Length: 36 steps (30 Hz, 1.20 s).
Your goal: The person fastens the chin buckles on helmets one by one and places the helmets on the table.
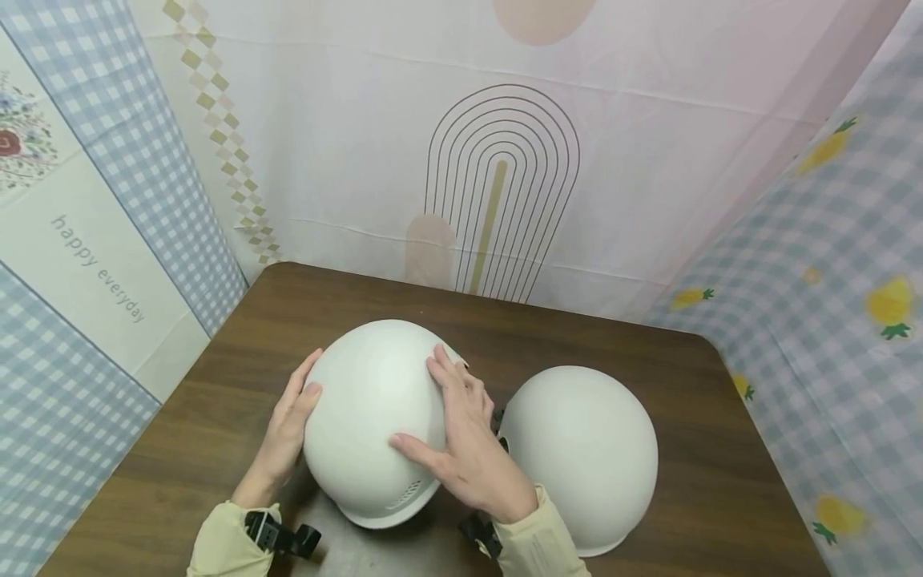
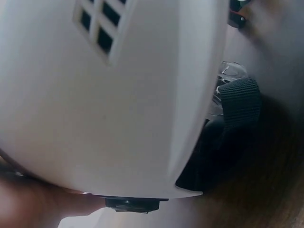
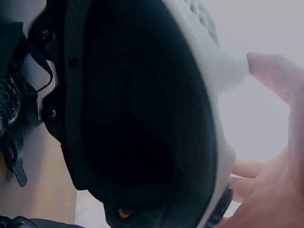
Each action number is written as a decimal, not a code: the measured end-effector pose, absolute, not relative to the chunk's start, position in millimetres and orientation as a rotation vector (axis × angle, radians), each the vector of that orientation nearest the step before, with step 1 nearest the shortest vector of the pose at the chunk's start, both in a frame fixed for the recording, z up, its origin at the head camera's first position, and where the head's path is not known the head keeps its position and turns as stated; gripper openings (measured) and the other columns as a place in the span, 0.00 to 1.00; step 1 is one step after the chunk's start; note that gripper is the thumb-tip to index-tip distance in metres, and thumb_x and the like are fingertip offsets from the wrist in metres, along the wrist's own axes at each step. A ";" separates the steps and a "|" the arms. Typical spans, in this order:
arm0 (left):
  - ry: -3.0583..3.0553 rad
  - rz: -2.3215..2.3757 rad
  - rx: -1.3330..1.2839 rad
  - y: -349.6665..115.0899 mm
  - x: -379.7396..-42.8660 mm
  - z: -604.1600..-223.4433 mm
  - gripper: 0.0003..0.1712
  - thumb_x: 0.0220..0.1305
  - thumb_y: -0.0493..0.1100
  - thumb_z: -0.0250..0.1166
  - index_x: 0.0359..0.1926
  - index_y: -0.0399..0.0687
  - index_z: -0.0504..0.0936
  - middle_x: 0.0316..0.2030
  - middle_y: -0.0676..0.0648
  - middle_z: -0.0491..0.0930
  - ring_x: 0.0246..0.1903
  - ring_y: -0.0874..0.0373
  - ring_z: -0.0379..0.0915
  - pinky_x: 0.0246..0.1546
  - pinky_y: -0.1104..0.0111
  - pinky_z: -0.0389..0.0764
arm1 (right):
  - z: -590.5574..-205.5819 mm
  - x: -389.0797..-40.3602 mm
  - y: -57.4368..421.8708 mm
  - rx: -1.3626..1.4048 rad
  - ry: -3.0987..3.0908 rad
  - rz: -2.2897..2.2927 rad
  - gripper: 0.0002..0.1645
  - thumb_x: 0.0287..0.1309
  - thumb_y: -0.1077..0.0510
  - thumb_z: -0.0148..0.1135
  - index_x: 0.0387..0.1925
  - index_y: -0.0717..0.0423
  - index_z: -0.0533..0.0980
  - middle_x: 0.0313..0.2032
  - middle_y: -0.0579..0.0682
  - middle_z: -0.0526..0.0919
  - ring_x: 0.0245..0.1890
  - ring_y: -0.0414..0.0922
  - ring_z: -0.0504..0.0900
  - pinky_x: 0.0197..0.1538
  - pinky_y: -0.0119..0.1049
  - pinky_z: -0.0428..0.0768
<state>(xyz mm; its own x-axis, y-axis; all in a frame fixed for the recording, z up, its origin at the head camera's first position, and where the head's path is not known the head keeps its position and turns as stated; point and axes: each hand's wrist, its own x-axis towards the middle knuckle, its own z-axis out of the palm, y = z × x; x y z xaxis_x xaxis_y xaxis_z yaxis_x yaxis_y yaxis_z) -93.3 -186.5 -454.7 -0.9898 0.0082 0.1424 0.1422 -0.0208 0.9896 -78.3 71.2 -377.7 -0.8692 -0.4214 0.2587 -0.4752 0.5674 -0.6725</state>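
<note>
Both hands hold a white helmet [image 1: 371,409] between them, tilted above the table. My left hand [image 1: 284,429] grips its left side, the thumb on the shell. Spread over its right side, my right hand [image 1: 469,449] has its thumb on the dome and its fingers bent round the far side. The right wrist view shows the helmet's dark inside [image 3: 133,104] and a black band along the rim. In the left wrist view, a vent grille [image 2: 102,23] and a dark strap [image 2: 241,102] show. A second white helmet [image 1: 584,457] sits just right of the right hand.
The brown wooden table [image 1: 685,385] has a back edge against a patterned white cloth [image 1: 346,144]. Checked cloths hang at the left and right sides. A clear plastic buckle [image 2: 232,71] lies by the strap, beneath the helmet's rim.
</note>
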 end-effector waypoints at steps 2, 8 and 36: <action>-2.122 -2.181 -0.165 -187.3 -93.7 -455.1 0.30 0.78 0.49 0.41 0.76 0.51 0.50 0.73 0.43 0.51 0.65 0.65 0.55 0.55 0.79 0.62 | -378.0 -79.1 70.3 0.786 -2.711 1.223 0.55 0.56 0.29 0.60 0.76 0.42 0.47 0.76 0.40 0.41 0.73 0.51 0.43 0.67 0.58 0.44; -2.081 -2.220 -0.168 -189.6 -94.3 -456.3 0.30 0.78 0.50 0.40 0.76 0.52 0.51 0.72 0.43 0.51 0.65 0.65 0.55 0.56 0.79 0.62 | -379.3 -80.7 68.1 0.796 -2.705 1.239 0.54 0.55 0.29 0.60 0.76 0.36 0.47 0.76 0.36 0.41 0.74 0.52 0.40 0.66 0.62 0.44; -1.985 -2.386 -0.167 -183.9 -91.2 -457.8 0.32 0.78 0.54 0.37 0.77 0.51 0.46 0.70 0.51 0.53 0.64 0.66 0.56 0.56 0.76 0.64 | -372.2 -87.7 66.5 0.862 -2.641 0.948 0.50 0.56 0.27 0.58 0.75 0.35 0.52 0.76 0.41 0.46 0.72 0.54 0.47 0.60 0.62 0.54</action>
<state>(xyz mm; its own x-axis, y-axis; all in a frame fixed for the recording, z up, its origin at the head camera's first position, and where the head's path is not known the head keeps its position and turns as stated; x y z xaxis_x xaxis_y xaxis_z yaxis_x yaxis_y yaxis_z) -91.2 -183.9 -457.8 -0.9937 0.0426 0.1037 0.0941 -0.1843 0.9784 -87.7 66.5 -372.2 -0.8081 -0.4566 0.3721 -0.5890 0.6228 -0.5149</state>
